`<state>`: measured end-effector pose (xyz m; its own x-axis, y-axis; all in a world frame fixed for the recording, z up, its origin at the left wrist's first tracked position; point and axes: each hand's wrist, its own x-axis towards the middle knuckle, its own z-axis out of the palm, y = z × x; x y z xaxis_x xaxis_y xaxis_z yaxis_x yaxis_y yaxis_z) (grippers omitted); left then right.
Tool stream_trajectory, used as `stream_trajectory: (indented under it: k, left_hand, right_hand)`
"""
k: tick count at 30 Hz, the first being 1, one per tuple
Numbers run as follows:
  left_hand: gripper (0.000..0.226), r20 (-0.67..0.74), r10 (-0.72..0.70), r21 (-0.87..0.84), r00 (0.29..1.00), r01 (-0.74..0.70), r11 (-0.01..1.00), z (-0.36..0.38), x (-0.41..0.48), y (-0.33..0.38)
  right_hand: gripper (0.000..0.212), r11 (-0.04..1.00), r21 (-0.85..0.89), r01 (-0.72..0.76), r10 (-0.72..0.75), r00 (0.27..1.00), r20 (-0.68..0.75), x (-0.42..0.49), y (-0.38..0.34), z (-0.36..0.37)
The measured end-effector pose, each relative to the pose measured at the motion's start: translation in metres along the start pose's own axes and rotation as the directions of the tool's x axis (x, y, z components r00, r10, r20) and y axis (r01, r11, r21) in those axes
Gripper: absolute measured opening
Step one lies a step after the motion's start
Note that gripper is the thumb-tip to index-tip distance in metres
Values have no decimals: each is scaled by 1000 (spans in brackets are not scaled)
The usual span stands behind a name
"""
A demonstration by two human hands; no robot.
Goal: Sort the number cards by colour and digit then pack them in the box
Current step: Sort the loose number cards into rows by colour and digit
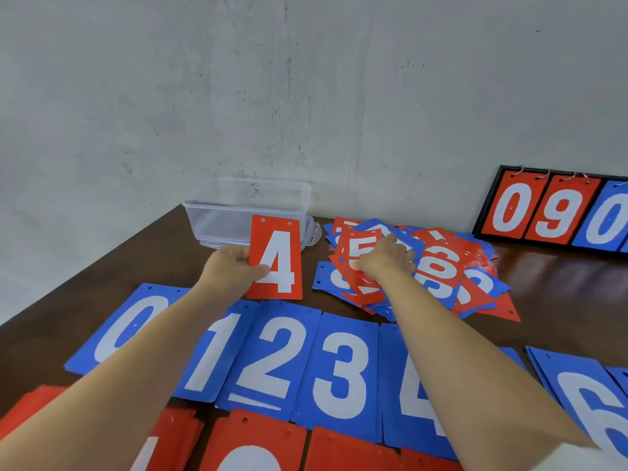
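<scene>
My left hand (234,266) holds a red card with a white 4 (277,258) upright above the table, thumb on its face. My right hand (385,258) reaches into the mixed heap of red and blue cards (441,266) and pinches a red 5 card (360,248) on top of it. Blue cards lie in a row near me: 0 (125,331), 1 (210,355), 2 (272,358), 3 (343,368), a 4 (414,396) partly under my right arm, and 6 (591,402). Red stacks (258,447) lie along the bottom edge. The clear plastic box (248,209) stands empty at the back.
A black scoreboard frame (489,205) with red 0, red 9 and a blue 0 hung on rings leans against the grey wall at the back right. The dark wooden table's left edge (85,273) runs diagonally toward the box.
</scene>
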<state>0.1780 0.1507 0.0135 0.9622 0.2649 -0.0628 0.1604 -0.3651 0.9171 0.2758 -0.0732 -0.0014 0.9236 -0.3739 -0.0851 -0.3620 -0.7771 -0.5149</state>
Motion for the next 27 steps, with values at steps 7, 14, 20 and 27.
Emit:
stream_trajectory:
  k: [7, 14, 20, 27]
  left_hand:
    - [25, -29, 13, 2, 999, -13, 1000, -13, -22, 2]
    - [30, -45, 16, -23, 999, -17, 1000, -17, -45, -1]
    - [23, 14, 59, -71, 998, -58, 996, -18, -72, -1]
    - [17, 96, 99, -127, 990, -86, 988, -28, -109, -3]
  right_hand:
    - [44, 954, 295, 45, -4, 990, -139, 0, 17, -9]
    - [26, 934, 313, 170, -112, 974, -196, -21, 24, -39]
    - [23, 910, 340, 235, -155, 957, -247, -54, 32, -63]
    - [17, 902, 328, 281, -172, 930, -325, -110, 49, -107]
